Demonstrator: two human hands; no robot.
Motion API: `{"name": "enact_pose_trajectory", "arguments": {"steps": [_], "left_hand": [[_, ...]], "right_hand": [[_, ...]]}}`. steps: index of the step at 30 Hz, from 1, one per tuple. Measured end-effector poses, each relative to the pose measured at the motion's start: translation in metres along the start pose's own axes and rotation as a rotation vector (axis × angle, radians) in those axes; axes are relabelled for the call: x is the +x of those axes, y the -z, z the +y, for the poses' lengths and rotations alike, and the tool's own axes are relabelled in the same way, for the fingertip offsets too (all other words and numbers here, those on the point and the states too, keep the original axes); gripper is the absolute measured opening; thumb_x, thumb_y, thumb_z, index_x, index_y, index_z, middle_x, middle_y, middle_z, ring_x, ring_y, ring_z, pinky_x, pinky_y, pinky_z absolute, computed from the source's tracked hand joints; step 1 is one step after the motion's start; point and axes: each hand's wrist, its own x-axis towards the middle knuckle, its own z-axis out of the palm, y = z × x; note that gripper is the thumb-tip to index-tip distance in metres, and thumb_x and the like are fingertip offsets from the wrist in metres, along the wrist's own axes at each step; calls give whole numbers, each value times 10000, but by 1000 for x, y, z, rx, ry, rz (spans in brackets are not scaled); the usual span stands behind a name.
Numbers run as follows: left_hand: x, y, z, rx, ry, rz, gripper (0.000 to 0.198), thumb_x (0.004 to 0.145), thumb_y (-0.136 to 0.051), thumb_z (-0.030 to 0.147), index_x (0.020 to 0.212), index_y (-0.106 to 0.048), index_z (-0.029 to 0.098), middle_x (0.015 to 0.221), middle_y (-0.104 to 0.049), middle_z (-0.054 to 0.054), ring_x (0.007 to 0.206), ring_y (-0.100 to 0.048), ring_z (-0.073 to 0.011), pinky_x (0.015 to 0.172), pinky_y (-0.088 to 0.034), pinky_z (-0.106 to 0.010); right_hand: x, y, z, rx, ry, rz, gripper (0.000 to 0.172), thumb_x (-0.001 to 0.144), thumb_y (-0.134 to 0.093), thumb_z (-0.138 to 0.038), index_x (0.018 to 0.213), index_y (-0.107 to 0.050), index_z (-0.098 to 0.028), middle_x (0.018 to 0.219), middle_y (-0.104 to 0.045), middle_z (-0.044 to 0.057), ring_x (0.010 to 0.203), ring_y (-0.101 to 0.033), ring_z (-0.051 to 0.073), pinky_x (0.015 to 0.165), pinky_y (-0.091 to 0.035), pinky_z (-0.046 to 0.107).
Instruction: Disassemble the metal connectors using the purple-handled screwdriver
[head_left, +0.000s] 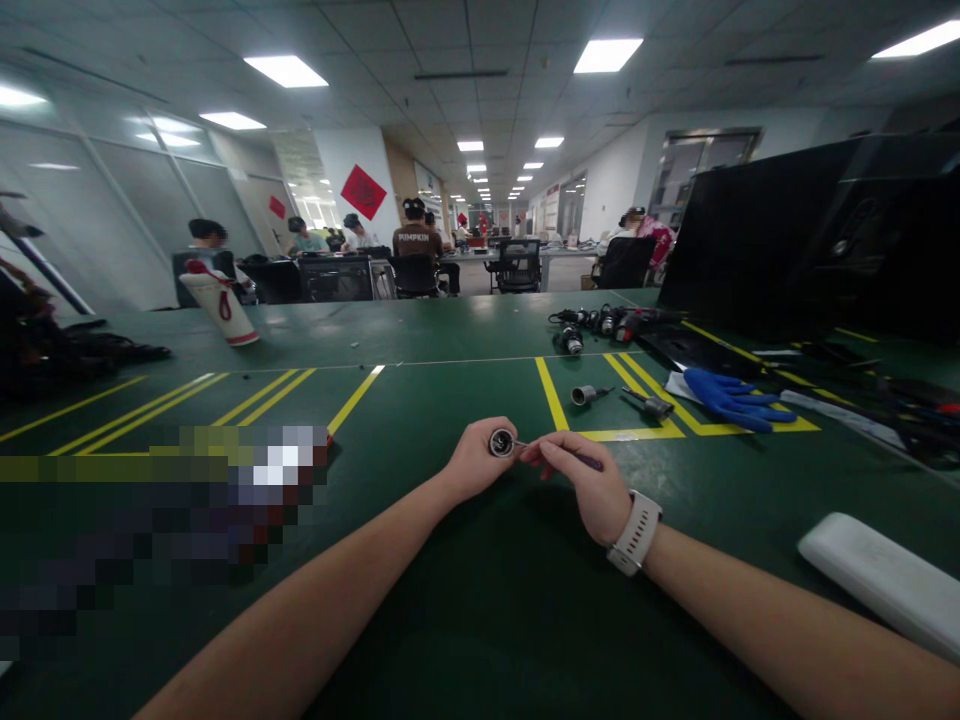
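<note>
My left hand (pixel 476 465) is wrapped round a hole saw (pixel 502 443), a small metal cup whose open round mouth faces me. In my right hand (pixel 602 497), which wears a pale watch, is a thin screwdriver (pixel 591 462) with a dark handle. Its slim shaft runs left to the side of the cup; the tip's exact contact is too small to make out. Beyond my right hand lie another metal hole saw (pixel 583 396) with a shank and a similar one (pixel 657 408) by the yellow tape.
A blue glove (pixel 724 398) lies to the right, with cables and black parts past it. Metal-ended tools (pixel 574 340) sit farther back. A white case (pixel 885 575) is at near right, a monitor (pixel 780 220) behind. A white cup (pixel 223 312) stands at far left. People sit beyond the table.
</note>
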Motion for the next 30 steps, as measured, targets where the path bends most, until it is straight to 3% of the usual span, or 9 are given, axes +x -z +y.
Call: {"name": "enact_pose_trajectory", "arguments": {"steps": [10, 22, 30], "left_hand": [[0, 2, 8, 65, 23, 35, 113, 650, -638, 220, 608, -555, 156, 588, -533, 28, 566, -482, -121, 527, -361, -228], [0, 1, 3, -84, 22, -11, 96, 651, -632, 178, 649, -543, 140, 606, -522, 32, 550, -484, -99, 506, -385, -205], [-1, 2, 7, -109, 46, 9, 136, 674, -637, 223, 651, -529, 144, 602, -508, 33, 543, -467, -98, 497, -374, -211]], "right_hand": [[-3, -4, -7, -125, 16, 26, 182, 813, -555, -307, 797, -691, -187, 789, -665, 50, 763, -592, 201, 634, -454, 322], [0, -1, -3, 82, -62, 11, 173, 799, -561, -293, 766, -696, -191, 810, -692, 49, 771, -603, 182, 633, -455, 295], [-1, -1, -1, 68, -28, 30, 173, 810, -547, -265, 757, -690, -184, 789, -682, 50, 753, -599, 179, 628, -449, 295]]}}
